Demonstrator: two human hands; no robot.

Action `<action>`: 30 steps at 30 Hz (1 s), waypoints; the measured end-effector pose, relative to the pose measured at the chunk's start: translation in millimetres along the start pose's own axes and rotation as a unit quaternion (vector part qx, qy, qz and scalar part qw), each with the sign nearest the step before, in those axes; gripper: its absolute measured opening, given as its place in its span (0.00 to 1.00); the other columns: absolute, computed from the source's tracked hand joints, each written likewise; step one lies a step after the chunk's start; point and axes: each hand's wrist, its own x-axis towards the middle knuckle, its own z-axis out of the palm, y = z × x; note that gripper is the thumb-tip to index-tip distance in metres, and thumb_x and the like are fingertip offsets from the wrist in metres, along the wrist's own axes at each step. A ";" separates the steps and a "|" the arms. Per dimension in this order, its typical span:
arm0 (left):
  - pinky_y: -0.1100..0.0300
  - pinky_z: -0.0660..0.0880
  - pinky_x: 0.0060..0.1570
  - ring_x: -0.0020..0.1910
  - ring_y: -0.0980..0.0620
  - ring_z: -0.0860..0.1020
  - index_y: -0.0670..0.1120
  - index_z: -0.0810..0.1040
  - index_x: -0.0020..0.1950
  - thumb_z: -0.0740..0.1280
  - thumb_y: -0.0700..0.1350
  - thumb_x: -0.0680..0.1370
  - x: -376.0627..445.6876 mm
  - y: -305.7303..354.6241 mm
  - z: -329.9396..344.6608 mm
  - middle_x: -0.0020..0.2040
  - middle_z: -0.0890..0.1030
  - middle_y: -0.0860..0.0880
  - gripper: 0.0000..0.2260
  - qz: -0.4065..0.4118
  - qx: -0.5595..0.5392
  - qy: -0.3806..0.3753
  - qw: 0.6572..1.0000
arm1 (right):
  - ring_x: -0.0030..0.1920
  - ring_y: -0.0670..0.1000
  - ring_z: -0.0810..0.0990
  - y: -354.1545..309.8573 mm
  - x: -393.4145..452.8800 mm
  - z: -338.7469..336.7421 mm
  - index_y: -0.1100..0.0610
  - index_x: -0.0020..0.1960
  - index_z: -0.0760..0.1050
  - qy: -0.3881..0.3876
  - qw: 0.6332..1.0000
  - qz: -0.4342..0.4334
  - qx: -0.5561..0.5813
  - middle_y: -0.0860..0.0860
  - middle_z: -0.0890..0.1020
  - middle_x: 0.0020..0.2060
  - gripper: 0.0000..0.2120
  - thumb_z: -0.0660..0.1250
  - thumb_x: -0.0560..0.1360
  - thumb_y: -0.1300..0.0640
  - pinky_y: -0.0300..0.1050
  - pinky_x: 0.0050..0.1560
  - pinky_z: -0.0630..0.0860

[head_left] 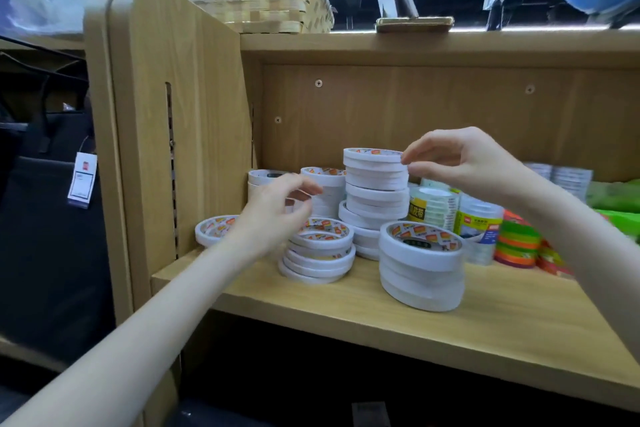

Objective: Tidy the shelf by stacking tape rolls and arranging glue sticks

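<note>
the tall stack of white tape rolls [376,191] is standing near the back of the wooden shelf [485,315], leaning a little unevenly, and everything else is sitting around it. the right hand [460,163] is reaching in from the right of the tall stack, its fingertips [407,159] pinching the rim of the top roll [374,155], so its grip is grasping that roll. the left hand [277,215] is hovering to the left of the tall stack with fingers loosely curled and nothing held, its grip released, above a short stack of thin rolls [317,253] lying in front-left of the tall stack. a single flat roll [213,229] is lying further left, near the shelf's side panel. a stack of wider rolls [420,265] is standing in front-right of the tall stack. behind the left hand more white rolls [323,189] are piled. just right of the tall stack, clear-wrapped tape packs [434,210] are standing, with bright green and orange rolls [517,244] beyond them.
</note>
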 end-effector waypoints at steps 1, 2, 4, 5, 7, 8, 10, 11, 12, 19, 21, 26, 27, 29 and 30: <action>0.72 0.71 0.50 0.46 0.64 0.76 0.48 0.78 0.51 0.63 0.41 0.74 -9.0 7.3 3.3 0.49 0.80 0.54 0.08 0.020 -0.012 -0.013 1.000 | 0.44 0.48 0.83 -3.4 -9.2 -5.7 0.55 0.46 0.81 -0.032 0.999 0.001 0.017 0.51 0.84 0.41 0.04 0.70 0.71 0.60 0.43 0.50 0.78; 0.74 0.69 0.50 0.48 0.65 0.76 0.48 0.79 0.51 0.63 0.43 0.73 -17.5 14.0 6.9 0.48 0.79 0.56 0.09 0.035 -0.020 -0.027 0.999 | 0.43 0.45 0.82 -7.0 -19.1 -10.2 0.55 0.45 0.81 -0.083 0.996 0.007 0.024 0.49 0.85 0.41 0.04 0.71 0.71 0.59 0.38 0.48 0.78; 0.74 0.68 0.51 0.49 0.63 0.76 0.47 0.79 0.52 0.64 0.46 0.73 -30.7 23.1 16.8 0.48 0.79 0.56 0.10 0.055 -0.031 -0.048 0.997 | 0.44 0.40 0.80 -10.2 -36.7 -12.6 0.51 0.46 0.81 -0.212 0.976 0.032 -0.024 0.45 0.84 0.43 0.05 0.72 0.70 0.56 0.32 0.47 0.74; 0.73 0.68 0.52 0.50 0.62 0.76 0.47 0.79 0.54 0.65 0.48 0.73 -34.4 26.8 22.4 0.49 0.79 0.54 0.12 0.061 -0.029 -0.056 0.996 | 0.45 0.36 0.78 -9.5 -43.7 -11.0 0.47 0.45 0.80 -0.257 0.963 0.044 -0.062 0.42 0.83 0.43 0.06 0.73 0.69 0.55 0.31 0.48 0.72; 0.72 0.67 0.54 0.52 0.60 0.75 0.46 0.78 0.56 0.67 0.46 0.74 -37.9 35.0 33.3 0.52 0.79 0.54 0.12 0.058 -0.025 -0.071 0.995 | 0.45 0.34 0.76 -6.6 -51.6 -7.3 0.43 0.43 0.77 -0.277 0.953 0.044 -0.114 0.40 0.81 0.43 0.09 0.73 0.70 0.56 0.28 0.47 0.70; 0.73 0.67 0.54 0.54 0.60 0.75 0.46 0.77 0.58 0.68 0.44 0.75 -38.6 38.8 38.0 0.53 0.79 0.54 0.12 0.052 -0.021 -0.078 0.995 | 0.45 0.35 0.76 -4.9 -52.8 -6.2 0.42 0.42 0.76 -0.266 0.956 0.038 -0.119 0.40 0.81 0.42 0.10 0.72 0.71 0.57 0.28 0.46 0.70; 0.74 0.67 0.54 0.55 0.58 0.76 0.45 0.75 0.60 0.68 0.41 0.75 -38.9 45.4 44.0 0.54 0.79 0.53 0.14 0.040 -0.027 -0.079 0.996 | 0.43 0.36 0.76 -5.0 -54.3 -8.5 0.44 0.41 0.76 -0.239 0.965 0.033 -0.102 0.42 0.81 0.41 0.09 0.71 0.72 0.58 0.28 0.43 0.70; 0.75 0.67 0.54 0.55 0.57 0.76 0.45 0.74 0.61 0.68 0.40 0.75 -38.6 47.4 45.2 0.54 0.79 0.53 0.15 0.036 -0.037 -0.073 0.996 | 0.42 0.35 0.76 -5.5 -55.0 -11.1 0.45 0.42 0.76 -0.222 0.971 0.033 -0.086 0.43 0.82 0.42 0.08 0.70 0.72 0.58 0.28 0.42 0.70; 0.74 0.67 0.54 0.54 0.57 0.77 0.45 0.72 0.63 0.69 0.40 0.75 -37.5 49.0 44.5 0.54 0.78 0.54 0.17 0.034 -0.048 -0.065 0.996 | 0.39 0.36 0.76 -5.4 -55.0 -14.1 0.46 0.42 0.77 -0.206 0.976 0.035 -0.070 0.44 0.82 0.42 0.06 0.70 0.73 0.58 0.29 0.40 0.69; 0.66 0.75 0.52 0.52 0.55 0.76 0.51 0.76 0.58 0.69 0.36 0.74 -26.7 46.6 31.4 0.56 0.74 0.51 0.15 0.057 -0.051 -0.026 0.997 | 0.34 0.37 0.74 -17.0 -45.1 -8.3 0.56 0.48 0.79 -0.184 0.981 0.000 -0.066 0.48 0.80 0.42 0.04 0.68 0.74 0.60 0.28 0.35 0.68; 0.67 0.76 0.50 0.49 0.56 0.76 0.45 0.79 0.54 0.69 0.35 0.73 -29.4 43.2 33.6 0.52 0.74 0.50 0.11 0.046 -0.047 -0.001 0.998 | 0.42 0.38 0.76 -12.1 -45.9 0.4 0.53 0.51 0.79 -0.144 0.984 -0.013 -0.102 0.46 0.78 0.46 0.07 0.69 0.73 0.60 0.30 0.40 0.72; 0.67 0.74 0.47 0.44 0.58 0.75 0.41 0.81 0.49 0.70 0.41 0.70 -41.0 40.0 27.0 0.46 0.77 0.52 0.09 0.053 0.002 0.077 0.996 | 0.49 0.38 0.75 -6.5 -66.2 -7.4 0.49 0.50 0.77 -0.100 0.993 0.023 -0.056 0.38 0.77 0.47 0.11 0.73 0.69 0.53 0.31 0.45 0.71; 0.65 0.74 0.46 0.43 0.58 0.75 0.41 0.81 0.48 0.69 0.43 0.69 -44.2 39.8 23.8 0.46 0.76 0.53 0.10 0.051 0.013 0.082 0.995 | 0.49 0.36 0.74 -5.2 -70.4 -7.3 0.48 0.50 0.78 -0.162 0.984 0.041 -0.065 0.37 0.78 0.47 0.11 0.73 0.69 0.52 0.29 0.45 0.70; 0.61 0.73 0.46 0.43 0.58 0.75 0.41 0.80 0.47 0.69 0.44 0.68 -49.9 39.4 19.5 0.44 0.76 0.53 0.11 0.045 0.023 0.082 0.995 | 0.47 0.33 0.74 -0.5 -77.3 -0.8 0.46 0.48 0.78 -0.255 0.959 0.052 -0.110 0.37 0.79 0.45 0.08 0.72 0.70 0.53 0.28 0.46 0.68; 0.60 0.73 0.46 0.42 0.59 0.75 0.41 0.80 0.46 0.69 0.45 0.68 -51.9 39.8 18.4 0.43 0.76 0.53 0.11 0.043 0.026 0.083 0.995 | 0.45 0.35 0.74 1.3 -79.0 2.7 0.46 0.46 0.77 -0.257 0.958 0.047 -0.120 0.38 0.79 0.43 0.06 0.71 0.71 0.55 0.29 0.45 0.68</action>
